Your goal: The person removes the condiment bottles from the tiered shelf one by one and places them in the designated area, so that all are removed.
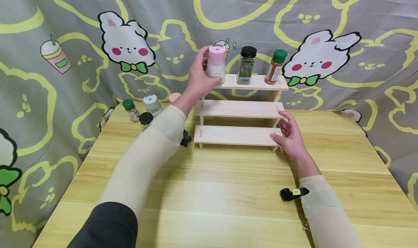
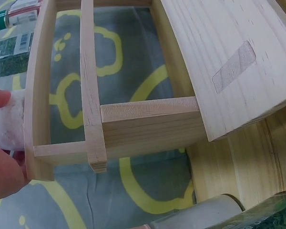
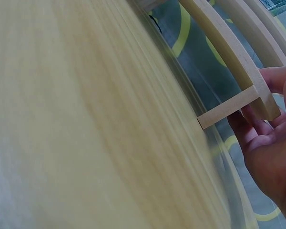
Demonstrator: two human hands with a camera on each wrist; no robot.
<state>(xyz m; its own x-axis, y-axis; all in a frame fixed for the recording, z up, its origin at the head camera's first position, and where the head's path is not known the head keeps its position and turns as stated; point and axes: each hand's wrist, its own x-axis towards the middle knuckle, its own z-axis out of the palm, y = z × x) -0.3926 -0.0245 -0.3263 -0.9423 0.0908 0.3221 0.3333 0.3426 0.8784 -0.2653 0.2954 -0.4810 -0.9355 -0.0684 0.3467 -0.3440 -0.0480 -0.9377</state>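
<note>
A three-step wooden shelf rack stands on the table. At the left end of its top step, my left hand grips a seasoning jar with a pink lid, fingers behind and thumb across the front. The left wrist view has the jar's pale body right beside the top step's end. My right hand holds the rack's right end, its thumb on the lowest step. In the right wrist view, fingers curl around that end. A black-capped jar of green herbs and a green-capped red spice jar stand farther right on the top step.
Left of the rack, partly behind my left arm, stand a green-capped jar, a white-capped jar, a black-capped jar and a peach-coloured lid. A patterned curtain hangs right behind the table.
</note>
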